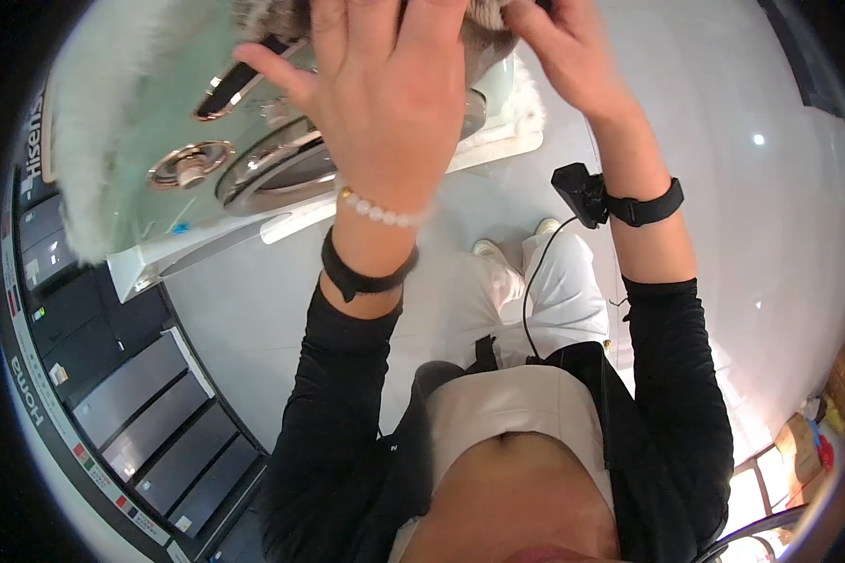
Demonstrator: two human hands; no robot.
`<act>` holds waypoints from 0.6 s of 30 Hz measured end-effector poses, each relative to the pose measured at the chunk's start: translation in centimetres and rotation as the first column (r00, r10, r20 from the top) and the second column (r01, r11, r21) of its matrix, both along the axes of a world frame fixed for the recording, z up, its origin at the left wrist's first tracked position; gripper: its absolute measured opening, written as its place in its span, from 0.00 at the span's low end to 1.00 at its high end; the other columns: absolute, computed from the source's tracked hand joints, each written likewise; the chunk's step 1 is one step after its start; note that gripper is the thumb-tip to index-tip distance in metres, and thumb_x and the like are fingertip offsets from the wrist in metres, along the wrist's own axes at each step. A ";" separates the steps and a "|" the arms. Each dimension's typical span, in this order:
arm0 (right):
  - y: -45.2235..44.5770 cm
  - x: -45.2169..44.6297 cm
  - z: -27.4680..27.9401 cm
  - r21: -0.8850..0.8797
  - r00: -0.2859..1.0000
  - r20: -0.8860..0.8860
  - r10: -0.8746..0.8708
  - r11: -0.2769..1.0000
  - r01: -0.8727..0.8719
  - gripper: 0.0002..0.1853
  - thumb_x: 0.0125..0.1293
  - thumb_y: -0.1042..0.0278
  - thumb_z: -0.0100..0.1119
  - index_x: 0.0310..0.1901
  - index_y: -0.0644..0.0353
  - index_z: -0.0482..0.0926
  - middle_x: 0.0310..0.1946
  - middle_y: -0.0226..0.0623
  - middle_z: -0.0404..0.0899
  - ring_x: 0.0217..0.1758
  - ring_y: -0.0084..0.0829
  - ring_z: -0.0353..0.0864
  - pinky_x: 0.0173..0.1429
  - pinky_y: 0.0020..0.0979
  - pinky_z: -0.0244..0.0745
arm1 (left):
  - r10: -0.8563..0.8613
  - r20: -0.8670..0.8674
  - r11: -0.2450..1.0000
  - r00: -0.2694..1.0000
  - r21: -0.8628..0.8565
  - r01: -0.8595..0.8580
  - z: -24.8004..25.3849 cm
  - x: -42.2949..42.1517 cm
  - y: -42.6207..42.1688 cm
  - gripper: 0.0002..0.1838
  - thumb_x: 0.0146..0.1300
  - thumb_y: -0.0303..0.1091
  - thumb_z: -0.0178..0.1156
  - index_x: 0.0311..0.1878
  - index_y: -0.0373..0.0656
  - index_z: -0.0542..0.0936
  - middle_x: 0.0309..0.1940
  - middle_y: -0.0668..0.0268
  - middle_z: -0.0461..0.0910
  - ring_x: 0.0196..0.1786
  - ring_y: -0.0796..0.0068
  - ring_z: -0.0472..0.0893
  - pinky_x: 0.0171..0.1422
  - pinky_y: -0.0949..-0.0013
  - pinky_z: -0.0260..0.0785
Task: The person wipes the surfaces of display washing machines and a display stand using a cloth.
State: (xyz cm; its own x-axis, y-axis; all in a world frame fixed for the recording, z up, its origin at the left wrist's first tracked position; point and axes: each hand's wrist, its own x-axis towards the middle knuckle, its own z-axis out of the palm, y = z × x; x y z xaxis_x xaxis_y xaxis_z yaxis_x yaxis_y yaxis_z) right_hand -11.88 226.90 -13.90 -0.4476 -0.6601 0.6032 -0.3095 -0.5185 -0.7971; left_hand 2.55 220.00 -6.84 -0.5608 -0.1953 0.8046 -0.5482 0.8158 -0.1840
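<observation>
My left hand (390, 89), its back toward me and fingers spread, lies over a fuzzy grey-brown cloth (486, 39) at the top edge of the view. The fingertips are cut off by the frame. To its right, my right hand (573, 61) has the thumb against the same cloth; its other fingers are partly out of view. Under the cloth is a pale green washing machine (174, 136) with a round door (277, 174), a gold-rimmed knob (191, 171) and a dark display strip (238, 86). White fur (103, 131) lies along its left side.
Dark grey appliances (145, 394) stand in a row at the left, below brand signs. Grey tiled floor (723, 216) spreads on the right. A black device (582, 194) is strapped to my right wrist, its cable hanging down. Cardboard boxes (803, 446) sit at the lower right.
</observation>
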 end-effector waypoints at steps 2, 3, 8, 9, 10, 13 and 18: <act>-0.2 -0.7 -1.7 -0.009 0.998 -0.047 -0.037 0.999 0.036 0.39 0.66 0.75 0.54 0.77 0.64 0.49 0.74 0.44 0.58 0.77 0.35 0.57 0.77 0.33 0.53 | -0.019 -0.016 0.999 1.000 -0.047 0.019 -1.6 -0.3 -0.6 0.23 0.63 0.35 0.58 0.63 0.55 0.77 0.72 0.67 0.68 0.71 0.65 0.70 0.75 0.28 0.34; -1.0 -0.6 -1.9 -0.113 1.000 -0.029 -0.003 0.994 0.000 0.37 0.68 0.73 0.53 0.76 0.63 0.52 0.72 0.43 0.61 0.75 0.33 0.60 0.76 0.33 0.55 | -0.028 -0.022 0.997 0.999 -0.073 0.026 -2.6 -0.5 -0.7 0.23 0.63 0.35 0.58 0.63 0.54 0.77 0.72 0.66 0.68 0.71 0.65 0.70 0.75 0.28 0.35; -1.4 -1.9 -7.1 -0.047 0.993 0.081 0.085 0.996 -0.082 0.31 0.71 0.70 0.50 0.75 0.63 0.57 0.69 0.38 0.67 0.71 0.30 0.65 0.74 0.32 0.59 | -0.109 -0.009 0.971 0.994 -0.217 0.105 -7.3 -3.1 -0.1 0.22 0.64 0.36 0.54 0.62 0.48 0.77 0.70 0.64 0.70 0.70 0.66 0.70 0.75 0.29 0.38; -0.9 -2.2 -7.6 -0.007 0.981 0.156 0.111 0.994 -0.112 0.31 0.72 0.69 0.50 0.75 0.63 0.57 0.69 0.38 0.66 0.71 0.30 0.64 0.74 0.32 0.58 | -0.120 -0.001 0.963 0.993 -0.243 0.116 -8.2 -3.8 0.3 0.22 0.64 0.36 0.54 0.62 0.47 0.77 0.69 0.64 0.71 0.70 0.66 0.70 0.75 0.29 0.38; -1.1 -2.1 -8.9 0.029 0.963 0.232 0.134 0.989 -0.144 0.31 0.72 0.68 0.50 0.75 0.63 0.57 0.70 0.39 0.66 0.72 0.30 0.64 0.75 0.31 0.57 | -0.110 0.027 0.962 0.994 -0.248 0.113 -9.3 -4.2 0.4 0.22 0.65 0.36 0.53 0.62 0.46 0.77 0.69 0.64 0.71 0.70 0.66 0.70 0.76 0.29 0.39; -2.1 -2.9 -13.4 0.001 0.999 0.030 0.014 1.000 -0.014 0.34 0.73 0.56 0.53 0.76 0.59 0.56 0.75 0.43 0.58 0.79 0.33 0.53 0.81 0.32 0.44 | -0.014 0.207 0.982 0.978 -0.180 0.052 -12.6 -4.9 1.7 0.24 0.64 0.36 0.52 0.63 0.42 0.76 0.67 0.61 0.73 0.68 0.68 0.71 0.76 0.29 0.40; -2.5 -4.1 -24.5 -0.015 0.943 -0.230 -0.242 0.969 0.245 0.26 0.73 0.61 0.49 0.69 0.63 0.66 0.66 0.43 0.69 0.69 0.37 0.68 0.69 0.36 0.62 | 0.069 0.470 0.991 0.880 -0.133 -0.007 -19.1 -6.1 3.9 0.29 0.64 0.36 0.52 0.69 0.41 0.71 0.68 0.56 0.71 0.69 0.66 0.70 0.76 0.29 0.40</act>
